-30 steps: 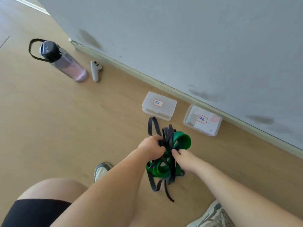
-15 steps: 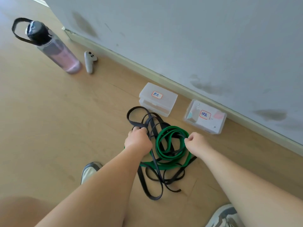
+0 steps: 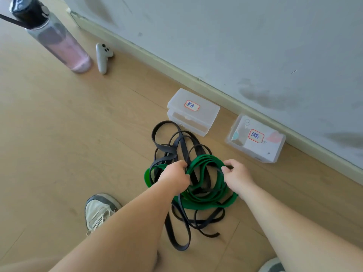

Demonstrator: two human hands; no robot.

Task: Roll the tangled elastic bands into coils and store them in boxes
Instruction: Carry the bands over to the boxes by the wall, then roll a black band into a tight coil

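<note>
1. L hand (image 3: 174, 174) fingers curled into band tangle (image 3: 198, 195) on floor (image 3: 78, 154), just short of two shut boxes (image 3: 193, 112); R hand (image 3: 236, 175) pinches green band (image 3: 208, 159).
2. Risk, we judge: pulling apart cinches black band (image 3: 170, 231) knots tighter.
3. Stretched elastic may slip fingers, snap back.

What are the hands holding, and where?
The left hand grips the tangle mid-pile, where black band and green band cross; the right hand pinches the green loops' right edge.
</note>
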